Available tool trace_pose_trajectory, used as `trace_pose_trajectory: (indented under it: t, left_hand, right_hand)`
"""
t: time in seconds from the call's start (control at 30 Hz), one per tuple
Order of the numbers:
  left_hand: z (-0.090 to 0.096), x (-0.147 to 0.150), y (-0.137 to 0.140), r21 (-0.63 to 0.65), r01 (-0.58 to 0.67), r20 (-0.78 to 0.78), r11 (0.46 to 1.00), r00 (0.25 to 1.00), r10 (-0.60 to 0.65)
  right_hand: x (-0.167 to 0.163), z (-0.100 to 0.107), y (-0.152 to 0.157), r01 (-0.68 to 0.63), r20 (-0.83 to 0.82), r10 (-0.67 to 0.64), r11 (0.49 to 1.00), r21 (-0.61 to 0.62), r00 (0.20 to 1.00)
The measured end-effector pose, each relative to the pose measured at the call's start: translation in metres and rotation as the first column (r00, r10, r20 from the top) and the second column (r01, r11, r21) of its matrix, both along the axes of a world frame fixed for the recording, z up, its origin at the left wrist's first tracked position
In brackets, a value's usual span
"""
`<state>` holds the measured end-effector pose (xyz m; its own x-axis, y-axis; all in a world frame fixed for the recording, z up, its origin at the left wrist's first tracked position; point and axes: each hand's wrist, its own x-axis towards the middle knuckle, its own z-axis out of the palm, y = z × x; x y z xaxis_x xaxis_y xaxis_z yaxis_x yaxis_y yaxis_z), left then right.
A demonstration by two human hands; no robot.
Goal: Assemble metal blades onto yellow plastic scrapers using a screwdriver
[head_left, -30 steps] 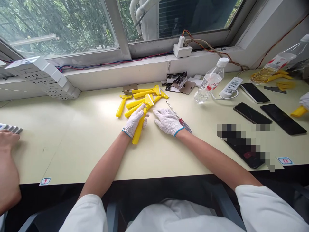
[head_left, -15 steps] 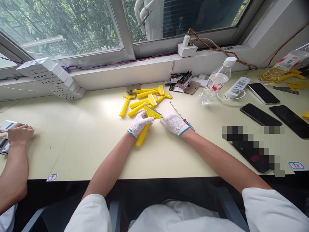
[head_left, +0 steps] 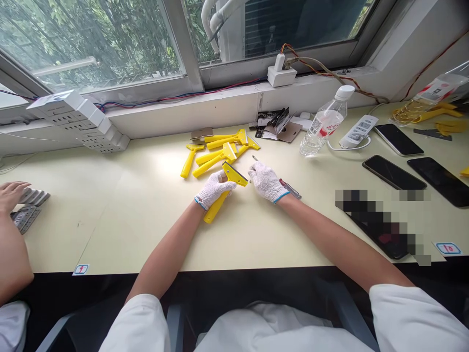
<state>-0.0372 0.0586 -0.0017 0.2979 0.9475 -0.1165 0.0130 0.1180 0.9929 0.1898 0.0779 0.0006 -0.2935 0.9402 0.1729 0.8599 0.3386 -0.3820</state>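
Note:
My left hand [head_left: 213,189], in a white knit glove with a blue cuff, is closed around a yellow scraper [head_left: 216,206]. The scraper's wide head tilts up to the right above my thumb. A tiny dark piece shows at the head's right corner, too small to make out. My gloved right hand [head_left: 266,182] is just right of that head, fingers curled over the shaft of a screwdriver [head_left: 291,189]. Its tip sticks out past my fingers and its red and grey handle shows behind the hand. More yellow scrapers [head_left: 214,159] lie in a loose pile beyond my left hand.
Cardboard packaging [head_left: 282,124], a water bottle [head_left: 324,124] and a power strip [head_left: 359,132] stand toward the back right. Several phones [head_left: 394,172] lie at right. White boxes [head_left: 84,122] are stacked at back left. Another person's hand [head_left: 10,195] is over small grey parts [head_left: 31,205] at far left.
My right hand has moved off the scraper head and onto the screwdriver, whose tip has shifted left. The scraper's head has tilted slightly. The other person's hand has moved left, uncovering the grey parts.

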Motion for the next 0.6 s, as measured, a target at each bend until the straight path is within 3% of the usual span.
trace_pose_trajectory:
  t: [0.6]
  left_hand:
    - [-0.0004,0.0001,0.0008,0.002,0.02,0.029,1.0,0.999,-0.02]
  right_hand:
    - [0.001,-0.008,0.0023,-0.144,-0.095,0.131,0.979,-0.143,0.987]
